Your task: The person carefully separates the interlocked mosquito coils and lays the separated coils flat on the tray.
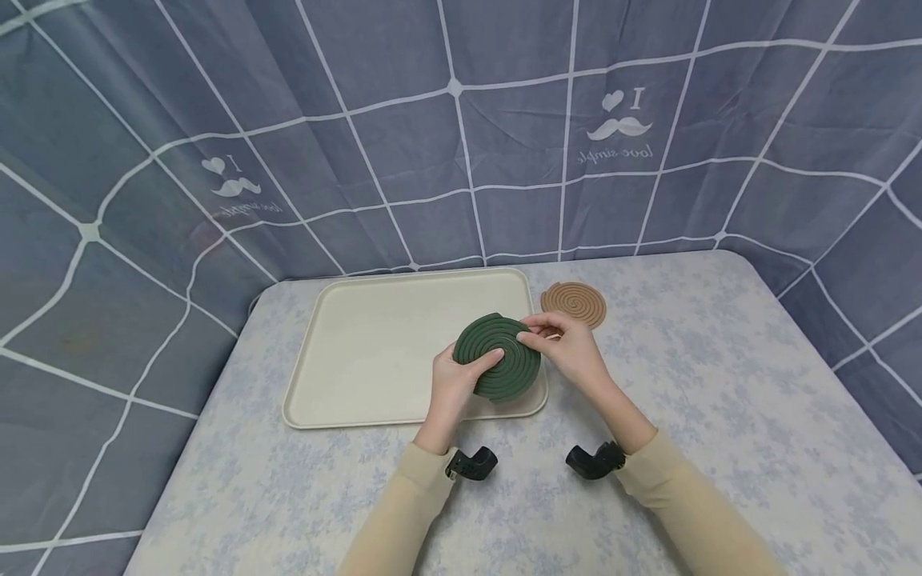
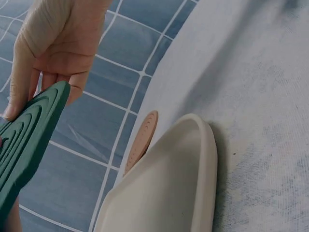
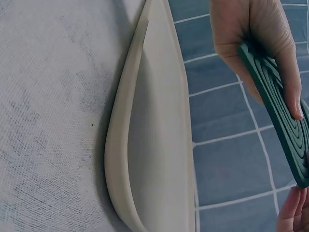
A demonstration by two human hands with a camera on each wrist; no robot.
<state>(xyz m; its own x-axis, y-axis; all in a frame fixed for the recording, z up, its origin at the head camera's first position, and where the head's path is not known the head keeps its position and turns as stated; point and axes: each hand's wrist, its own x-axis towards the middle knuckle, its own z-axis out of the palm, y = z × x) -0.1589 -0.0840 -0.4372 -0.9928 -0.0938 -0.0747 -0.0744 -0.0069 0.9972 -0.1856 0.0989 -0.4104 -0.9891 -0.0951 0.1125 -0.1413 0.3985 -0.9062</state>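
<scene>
Above the big cream tray's (image 1: 374, 344) right end, a round green mat (image 1: 507, 370) is held up by the left hand (image 1: 454, 382), thumb on top and fingers under it, while the right hand (image 1: 571, 350) pinches its right edge.

The table (image 1: 691, 360) before me is pale with a blue floral pattern. On it I see a cream tray (image 1: 382, 344) and, just right of it, a tan spiral mat (image 1: 574, 302).

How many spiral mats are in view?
2: a green mat held by the left hand and right hand, and a brown mat on the table beside the tray.
</scene>
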